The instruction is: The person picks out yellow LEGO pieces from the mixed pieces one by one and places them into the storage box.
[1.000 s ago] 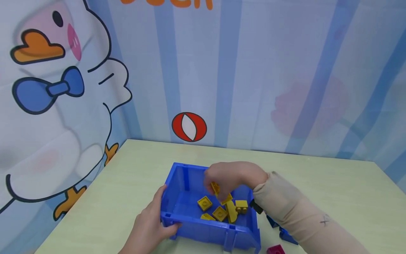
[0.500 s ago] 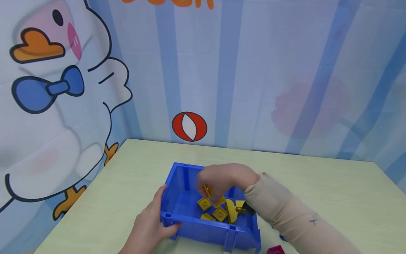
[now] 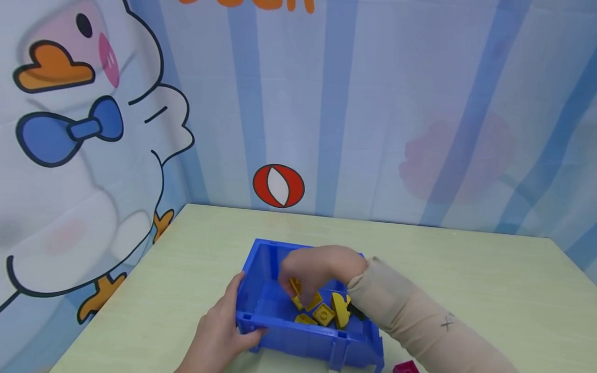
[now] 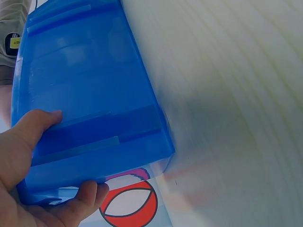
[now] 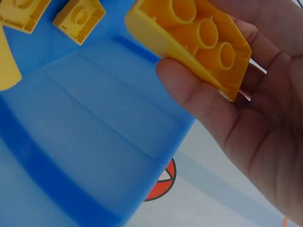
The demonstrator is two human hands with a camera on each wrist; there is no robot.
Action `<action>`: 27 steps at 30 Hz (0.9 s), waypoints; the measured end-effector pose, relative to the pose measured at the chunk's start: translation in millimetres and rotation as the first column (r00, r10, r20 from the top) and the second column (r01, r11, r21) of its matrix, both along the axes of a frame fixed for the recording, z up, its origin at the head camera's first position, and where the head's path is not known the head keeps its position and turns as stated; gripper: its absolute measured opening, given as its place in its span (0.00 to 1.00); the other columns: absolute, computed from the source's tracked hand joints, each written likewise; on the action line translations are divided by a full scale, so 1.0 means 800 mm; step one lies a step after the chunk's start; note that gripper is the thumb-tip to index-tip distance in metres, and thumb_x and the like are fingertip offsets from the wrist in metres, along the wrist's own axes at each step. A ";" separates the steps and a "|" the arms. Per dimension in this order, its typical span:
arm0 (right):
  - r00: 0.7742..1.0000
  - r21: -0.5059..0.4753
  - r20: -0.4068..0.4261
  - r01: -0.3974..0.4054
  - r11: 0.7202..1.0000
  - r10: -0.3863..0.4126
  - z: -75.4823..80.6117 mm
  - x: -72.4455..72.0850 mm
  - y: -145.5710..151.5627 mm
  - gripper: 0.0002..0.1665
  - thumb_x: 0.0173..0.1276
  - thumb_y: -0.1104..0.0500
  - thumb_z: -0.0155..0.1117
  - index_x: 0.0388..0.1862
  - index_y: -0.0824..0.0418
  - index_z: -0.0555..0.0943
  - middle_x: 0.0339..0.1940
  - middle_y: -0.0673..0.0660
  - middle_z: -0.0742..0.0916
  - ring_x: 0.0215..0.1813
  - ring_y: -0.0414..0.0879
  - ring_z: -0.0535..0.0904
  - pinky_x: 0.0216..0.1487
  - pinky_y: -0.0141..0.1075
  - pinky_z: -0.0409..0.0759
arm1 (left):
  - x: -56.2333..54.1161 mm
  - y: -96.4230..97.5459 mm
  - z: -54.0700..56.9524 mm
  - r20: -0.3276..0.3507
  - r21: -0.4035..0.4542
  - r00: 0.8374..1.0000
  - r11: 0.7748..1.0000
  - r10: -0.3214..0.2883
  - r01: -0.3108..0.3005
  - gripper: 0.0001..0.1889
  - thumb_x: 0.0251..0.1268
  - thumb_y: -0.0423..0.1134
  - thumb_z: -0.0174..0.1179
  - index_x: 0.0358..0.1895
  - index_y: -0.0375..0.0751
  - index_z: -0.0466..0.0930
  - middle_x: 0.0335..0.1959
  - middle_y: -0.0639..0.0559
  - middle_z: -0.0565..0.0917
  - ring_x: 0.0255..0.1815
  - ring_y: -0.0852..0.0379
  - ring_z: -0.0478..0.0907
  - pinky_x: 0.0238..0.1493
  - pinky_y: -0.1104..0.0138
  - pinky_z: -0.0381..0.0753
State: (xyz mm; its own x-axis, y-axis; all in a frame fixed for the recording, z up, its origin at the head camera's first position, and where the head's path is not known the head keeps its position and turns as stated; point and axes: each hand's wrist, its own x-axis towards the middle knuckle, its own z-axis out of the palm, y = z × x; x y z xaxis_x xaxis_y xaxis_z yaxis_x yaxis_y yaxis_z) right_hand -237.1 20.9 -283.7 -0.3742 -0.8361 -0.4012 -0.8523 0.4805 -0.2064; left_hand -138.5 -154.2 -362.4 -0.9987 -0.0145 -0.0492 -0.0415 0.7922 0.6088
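Observation:
A blue plastic bin (image 3: 298,336) stands on the table, with my left hand (image 3: 221,324) gripping its left end. In the left wrist view the thumb (image 4: 40,124) lies against the bin's outer side and the fingers curl round the edge. My right hand (image 3: 312,269) is down inside the bin. It pinches a yellow toy building brick (image 5: 163,45) between thumb and fingers, its hollow underside with round tubes showing in the right wrist view. Several loose yellow bricks (image 3: 323,314) lie on the bin floor below that hand, among them a piece with a rounded side (image 3: 340,311).
A magenta brick (image 3: 406,367) lies on the pale table (image 3: 489,290) near the bin's front right corner. The right sleeve (image 3: 410,305) crosses over the bin's right side. Behind the table hangs a striped backdrop (image 3: 368,103) printed with a duck.
My right hand has moved left and slightly lower within the bin, carrying the yellow brick. The sleeve now covers the blue bricks right of the bin. My left hand and the bin stay put.

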 end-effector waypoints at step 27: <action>0.997 0.071 0.052 0.049 0.996 -0.053 -0.022 0.005 -0.027 0.09 0.55 0.67 0.70 0.30 0.53 0.83 0.26 0.42 0.81 0.29 0.39 0.74 0.29 0.25 0.77 | 0.000 -0.001 -0.002 -0.027 -0.001 1.000 1.000 -0.014 0.014 0.55 0.40 0.47 0.75 0.71 0.40 0.48 0.58 0.34 0.73 0.55 0.36 0.74 0.48 0.46 0.77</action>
State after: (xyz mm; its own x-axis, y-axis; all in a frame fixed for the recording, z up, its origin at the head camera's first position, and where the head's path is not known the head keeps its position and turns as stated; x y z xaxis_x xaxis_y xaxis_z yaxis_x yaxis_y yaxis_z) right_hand -233.1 -0.3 -301.4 -0.3917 -0.7856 -0.4789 -0.8150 0.5378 -0.2158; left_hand -138.2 -154.9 -363.6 -0.9998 -0.0008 -0.0221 -0.0140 0.7934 0.6085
